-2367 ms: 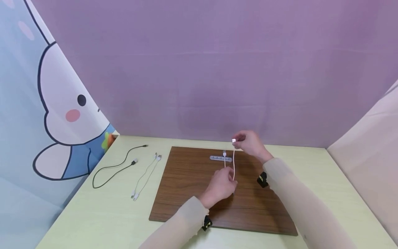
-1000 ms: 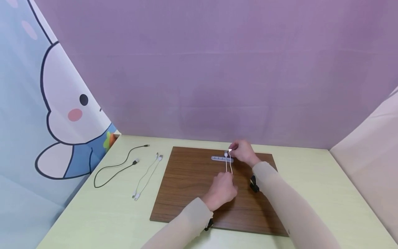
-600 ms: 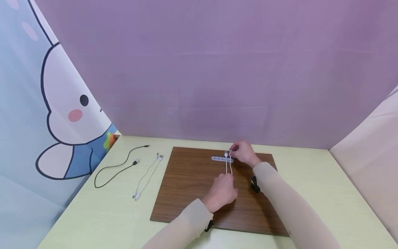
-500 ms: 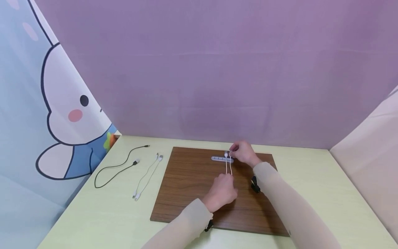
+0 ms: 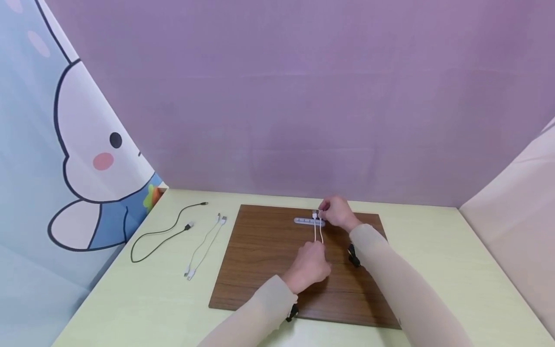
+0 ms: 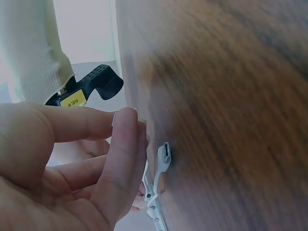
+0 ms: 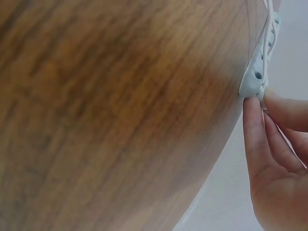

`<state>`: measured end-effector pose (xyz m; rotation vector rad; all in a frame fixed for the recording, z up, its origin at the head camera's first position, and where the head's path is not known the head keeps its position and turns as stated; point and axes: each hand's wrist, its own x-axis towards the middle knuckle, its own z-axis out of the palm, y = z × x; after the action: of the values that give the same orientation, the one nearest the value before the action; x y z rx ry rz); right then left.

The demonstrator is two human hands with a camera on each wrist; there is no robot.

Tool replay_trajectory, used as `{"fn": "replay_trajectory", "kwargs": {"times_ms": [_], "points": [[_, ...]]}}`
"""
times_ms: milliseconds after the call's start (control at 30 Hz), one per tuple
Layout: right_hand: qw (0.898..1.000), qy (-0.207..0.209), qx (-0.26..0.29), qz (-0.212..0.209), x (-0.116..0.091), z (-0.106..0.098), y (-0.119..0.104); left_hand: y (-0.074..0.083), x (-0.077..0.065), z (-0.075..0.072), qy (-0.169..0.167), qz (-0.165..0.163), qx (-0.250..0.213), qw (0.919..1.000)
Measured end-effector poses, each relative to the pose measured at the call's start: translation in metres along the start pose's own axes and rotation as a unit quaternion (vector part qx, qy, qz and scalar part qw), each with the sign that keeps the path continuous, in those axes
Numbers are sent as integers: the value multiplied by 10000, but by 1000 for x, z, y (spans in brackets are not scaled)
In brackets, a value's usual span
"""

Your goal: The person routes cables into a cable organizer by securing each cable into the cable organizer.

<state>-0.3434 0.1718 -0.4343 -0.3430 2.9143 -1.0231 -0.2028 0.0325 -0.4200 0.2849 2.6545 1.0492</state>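
Observation:
A pale cable clip strip (image 5: 303,220) with several slots lies near the far edge of the brown wood board (image 5: 260,260). One white USB cable (image 5: 315,232) crosses its right part, plug at the far side. Beside it runs a second white USB cable (image 5: 322,234) at the strip's right end; my right hand (image 5: 339,212) pinches its plug end, fingertips touching the strip's end in the right wrist view. Nearer me, my left hand (image 5: 309,267) pinches white cable between thumb and fingers. A small cable connector (image 6: 164,156) hangs past those fingers in the left wrist view.
Left of the board, a black USB cable (image 5: 149,233) lies curved on the pale table (image 5: 130,303). Two-ended white cables (image 5: 207,243) lie beside it. A purple cloth (image 5: 303,96) stands behind the table, and a printed blue cloth (image 5: 26,193) hangs at the left.
From above the board, my right hand has brought the second white cable's plug down and left to the strip's right end. My left hand has lowered slightly. Over the last half second both hands barely move.

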Motion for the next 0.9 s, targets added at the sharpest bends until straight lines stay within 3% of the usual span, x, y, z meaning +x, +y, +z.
{"fn": "replay_trajectory", "kwargs": {"times_ms": [667, 900], "points": [[9995, -139, -108, 276, -1, -1, -5, 0, 3, 3, -124, -73, 158, 9998], [9997, -117, -102, 168, 0, -1, -3, 0, 3, 2, -189, -128, 189, 9996]]}}
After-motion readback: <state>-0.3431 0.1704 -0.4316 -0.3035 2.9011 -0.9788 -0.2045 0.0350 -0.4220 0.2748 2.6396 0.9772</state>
